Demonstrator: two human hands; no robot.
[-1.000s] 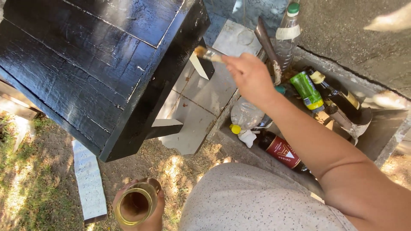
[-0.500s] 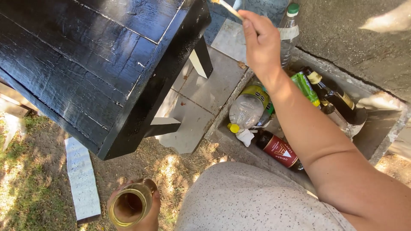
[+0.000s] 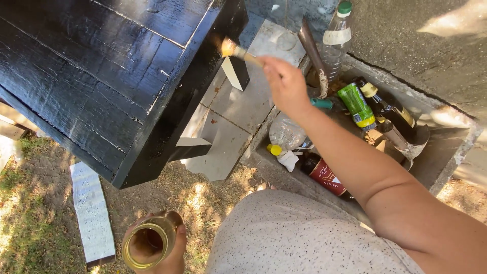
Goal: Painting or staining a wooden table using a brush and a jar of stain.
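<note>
The right hand is closed around the pale wooden handle of a small paintbrush, whose bristle end touches the side edge of the glossy black-painted plank table, close to its far corner. The black coat on the planks looks wet and shiny in the sun. The left hand sits low near the bottom of the view, fingers wrapped around an open yellowish glass jar holding a dark liquid, probably varnish or paint, though the shade makes it hard to tell. The jar hangs over bare soil, well apart from the table's near corner. Under the table lie grey concrete paving slabs, and a narrow pale stone slab lies on the ground beside patchy grass. Beyond the right forearm, a sunken concrete pit holds a clear plastic bottle with a green cap, a green can, a dark glass bottle and a bottle with a red label
</note>
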